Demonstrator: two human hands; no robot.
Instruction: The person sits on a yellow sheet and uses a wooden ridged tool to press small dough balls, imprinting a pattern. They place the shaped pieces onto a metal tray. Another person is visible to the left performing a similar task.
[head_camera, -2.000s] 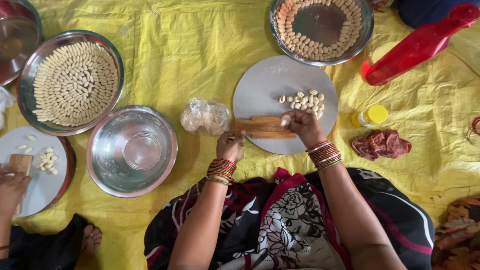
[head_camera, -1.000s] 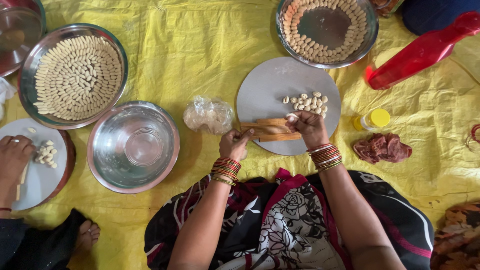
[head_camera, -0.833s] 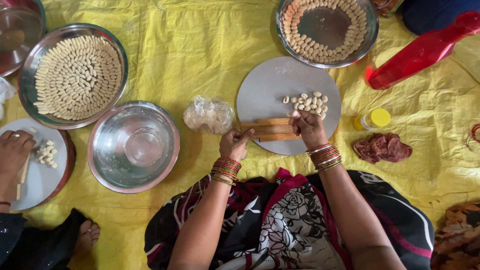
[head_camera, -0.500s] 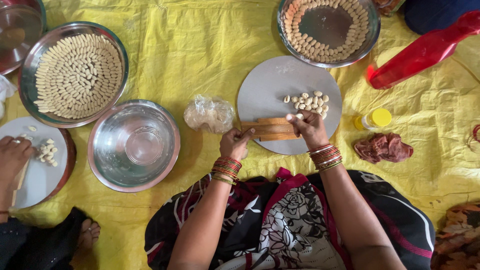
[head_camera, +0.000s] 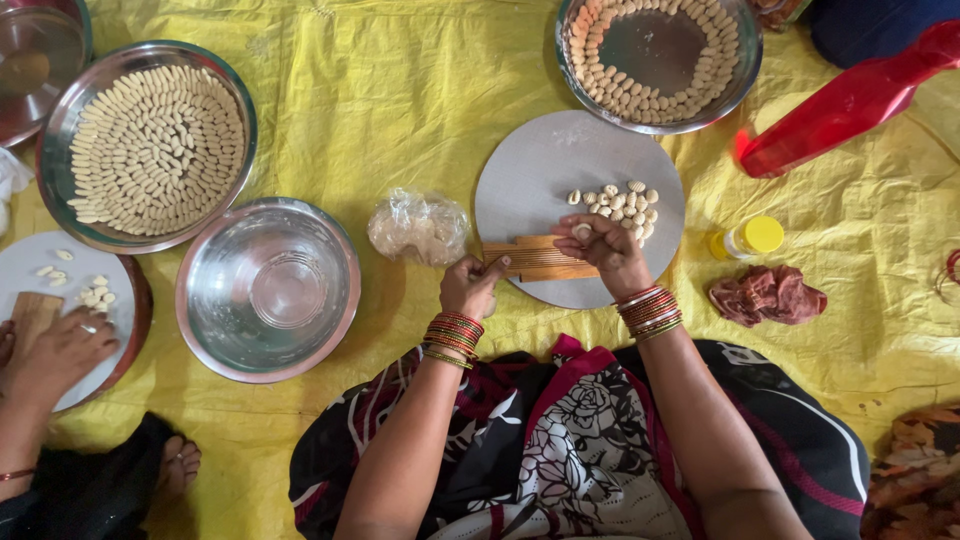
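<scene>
Ridged wooden board lay at lower edge of round grey plate, centre frame | left hand pinched its left end | right hand pressed dough piece | risk: board could slip, smearing ridges; shaped pieces nearby might get knocked.

A home floor is being used as a food-preparation spot, not a fitted kitchen. A crumpled yellow sheet is being spread as the work surface, and steel trays of small shaped dough pieces are being laid out on it. Round boards are being worked at by seated people.
</scene>
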